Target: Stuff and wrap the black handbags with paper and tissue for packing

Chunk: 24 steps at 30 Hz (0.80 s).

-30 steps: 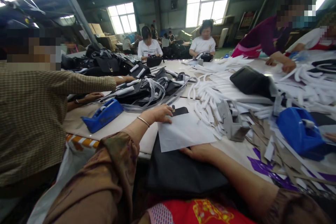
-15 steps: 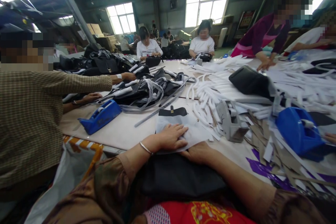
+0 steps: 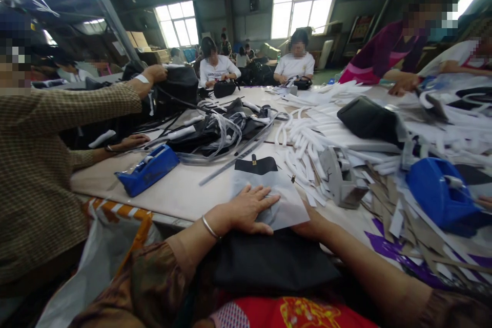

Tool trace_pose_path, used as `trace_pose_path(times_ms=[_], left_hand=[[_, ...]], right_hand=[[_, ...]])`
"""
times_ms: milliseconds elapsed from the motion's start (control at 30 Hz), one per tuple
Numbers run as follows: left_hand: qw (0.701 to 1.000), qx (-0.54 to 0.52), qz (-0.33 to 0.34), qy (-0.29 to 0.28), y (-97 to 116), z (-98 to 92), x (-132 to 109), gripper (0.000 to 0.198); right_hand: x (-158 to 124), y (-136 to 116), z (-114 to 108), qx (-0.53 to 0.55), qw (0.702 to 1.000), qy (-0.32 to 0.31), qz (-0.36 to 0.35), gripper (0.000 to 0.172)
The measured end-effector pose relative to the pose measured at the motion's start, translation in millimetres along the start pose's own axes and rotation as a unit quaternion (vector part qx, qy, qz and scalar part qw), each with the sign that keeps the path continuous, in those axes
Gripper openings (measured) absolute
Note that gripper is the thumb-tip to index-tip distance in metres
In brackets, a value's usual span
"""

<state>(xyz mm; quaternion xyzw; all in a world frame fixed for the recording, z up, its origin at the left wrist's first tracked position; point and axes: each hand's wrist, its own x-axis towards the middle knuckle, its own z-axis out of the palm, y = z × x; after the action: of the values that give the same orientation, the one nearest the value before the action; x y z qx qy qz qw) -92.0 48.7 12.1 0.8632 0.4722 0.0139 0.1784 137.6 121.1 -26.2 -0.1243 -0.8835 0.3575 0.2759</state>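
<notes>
My left hand (image 3: 251,209) lies flat with fingers spread, pressing on a thin white sheet (image 3: 286,210). Beneath and around the sheet is black leather-like material. One dark piece (image 3: 265,165) with a gold clasp shows past the sheet's far edge, and a large black bag-like piece (image 3: 272,261) hangs over the table edge towards my lap. Whether these two are joined is hidden. My right hand (image 3: 310,221) reaches under the sheet's right side, so its fingers are out of sight. A small gold fitting (image 3: 293,179) shows near the sheet's right edge.
A blue tape dispenser (image 3: 148,170) stands left, a grey one (image 3: 340,179) and another blue one (image 3: 442,195) right. Black bags with plastic-wrapped straps (image 3: 219,128) lie ahead. White foam strips (image 3: 307,138) and a black bag (image 3: 369,120) spread right. Co-workers surround the table.
The white sheet's near right corner has lifted and shifted, and my right hand has slid further under it, rightward. At left, a co-worker's arm has risen with a black bag.
</notes>
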Motion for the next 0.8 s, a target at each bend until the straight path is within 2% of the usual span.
trace_pose_path(times_ms=[133, 167, 267, 333, 433, 500, 600, 733, 800], left_hand=[[1.0, 0.022, 0.004, 0.011, 3.3, 4.9, -1.2, 0.092], [1.0, 0.026, 0.006, 0.012, 4.1, 5.6, -1.8, 0.089], [0.999, 0.029, 0.002, 0.014, 7.3, 6.6, -2.7, 0.085], [0.999, 0.027, -0.005, 0.018, 10.8, 6.7, -2.4, 0.086], [0.999, 0.024, -0.014, 0.034, 17.9, 7.6, -2.1, 0.085], [0.999, 0.017, -0.008, 0.042, 22.5, 9.1, -2.7, 0.083], [0.999, -0.009, 0.009, 0.053, 26.0, 10.5, -5.7, 0.079], [0.991, -0.098, 0.046, 0.084, 19.2, 5.1, -10.2, 0.072], [0.978, -0.17, 0.05, 0.107, 12.1, 0.9, -9.7, 0.045]], right_hand=[[-6.7, 5.2, -26.6, -0.044, 0.999, 0.001, 0.015, 0.03], [-4.2, 5.1, -36.1, -0.068, 0.997, 0.023, 0.031, 0.028], [18.8, -4.1, -61.8, -0.148, 0.976, 0.14, 0.078, 0.028], [43.6, -17.5, -67.2, -0.167, 0.972, 0.155, 0.057, 0.027], [78.0, -37.2, -48.7, -0.142, 0.988, 0.05, 0.017, 0.031], [89.8, -41.6, -24.8, -0.148, 0.986, -0.055, 0.052, 0.043], [89.3, -32.6, 5.8, -0.171, 0.958, -0.187, 0.137, 0.058], [77.4, -13.6, 14.2, -0.16, 0.938, -0.253, 0.175, 0.063], [74.5, -9.1, 11.7, -0.143, 0.938, -0.259, 0.179, 0.064]])
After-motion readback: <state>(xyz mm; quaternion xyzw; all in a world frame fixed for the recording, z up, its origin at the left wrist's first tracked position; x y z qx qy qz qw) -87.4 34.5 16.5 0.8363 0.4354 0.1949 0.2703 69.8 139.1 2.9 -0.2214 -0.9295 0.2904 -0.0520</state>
